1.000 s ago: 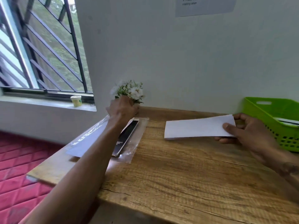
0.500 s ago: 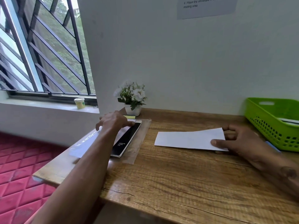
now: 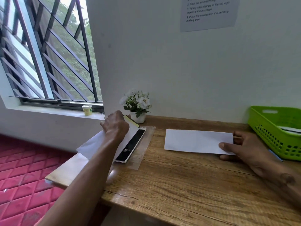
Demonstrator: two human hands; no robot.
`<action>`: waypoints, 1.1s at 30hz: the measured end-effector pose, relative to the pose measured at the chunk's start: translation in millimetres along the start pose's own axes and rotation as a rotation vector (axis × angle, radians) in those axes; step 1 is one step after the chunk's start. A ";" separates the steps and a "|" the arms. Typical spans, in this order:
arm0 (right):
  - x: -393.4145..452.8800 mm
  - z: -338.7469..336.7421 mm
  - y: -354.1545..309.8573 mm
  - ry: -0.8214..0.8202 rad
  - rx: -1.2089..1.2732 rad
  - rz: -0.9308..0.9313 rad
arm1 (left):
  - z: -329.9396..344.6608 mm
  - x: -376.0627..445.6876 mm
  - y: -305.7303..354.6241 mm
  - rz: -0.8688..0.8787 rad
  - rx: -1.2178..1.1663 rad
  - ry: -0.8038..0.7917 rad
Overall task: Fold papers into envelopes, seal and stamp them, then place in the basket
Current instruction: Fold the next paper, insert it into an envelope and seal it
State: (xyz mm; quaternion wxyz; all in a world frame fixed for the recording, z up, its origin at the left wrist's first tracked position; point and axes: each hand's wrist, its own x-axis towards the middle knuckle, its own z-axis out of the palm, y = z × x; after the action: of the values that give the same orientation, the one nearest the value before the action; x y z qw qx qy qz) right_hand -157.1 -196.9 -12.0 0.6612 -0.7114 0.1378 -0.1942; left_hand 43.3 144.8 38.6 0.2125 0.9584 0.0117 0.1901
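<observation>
Head view, only one available: person is sitting at the wooden desk (image 3: 187, 185), both hands busy. Right hand (image 3: 244, 147) is pinching the right end of a white envelope (image 3: 195, 141), thumb on top, fingers curling under the edge; envelope is lying flat on the desk, long side toward the wall, near the middle-right, so the hand looks to be pinning it in place for the next step, not lifting it. Left hand (image 3: 115, 126) is reaching over to the supply pile at the left end of the desk, knuckles up, fingers curling down onto the white paper sheets (image 3: 94, 144); what it's actually gripping I can't tell, fingertips are hidden behind the back of the hand. Yellow sticky-note pad (image 3: 132, 122) is sitting just beyond that hand, beside the small potted white flowers (image 3: 137, 105), so my guess is it's going for a stamp/seal item or a fresh sheet. Black-covered notepad (image 3: 132, 145) is lying on top of the sheets, all on a clear plastic sleeve (image 3: 145, 149), probably keeping the loose stock together. Green perforated basket (image 3: 276, 128) is standing at the far right against the wall, just beside the right hand, with something white already lying inside, likely finished envelopes. Blue pen-like item (image 3: 275, 154) is lying in front of the basket. Printed instruction sheet (image 3: 208, 12) is hanging on the wall above. Small yellow tub (image 3: 86, 110) is sitting on the window sill, off the work area. Judging by layout: this envelope is waiting on seal or stamp, not yet basketed.
</observation>
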 end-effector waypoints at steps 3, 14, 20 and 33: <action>0.1 -0.8 -3.5 0.073 0.026 -0.033 | -12.0 -15.8 -4.5 0.088 -0.066 0.077; -9.3 -18.6 -48.0 0.206 0.177 -0.298 | -18.6 -38.7 51.8 0.679 -0.351 0.212; -0.4 -26.7 -38.9 0.290 0.255 -0.291 | 20.9 -28.1 99.1 0.863 -0.296 0.188; 2.2 -13.5 -20.4 0.314 0.033 -0.363 | 48.9 -17.9 83.9 0.888 -0.552 0.228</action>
State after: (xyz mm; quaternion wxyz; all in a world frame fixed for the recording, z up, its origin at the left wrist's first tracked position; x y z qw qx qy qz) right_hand -162.5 -208.0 9.2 0.5973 -0.6747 0.1058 -0.4204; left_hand 39.9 46.9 25.8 0.3531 0.7531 -0.4222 0.3605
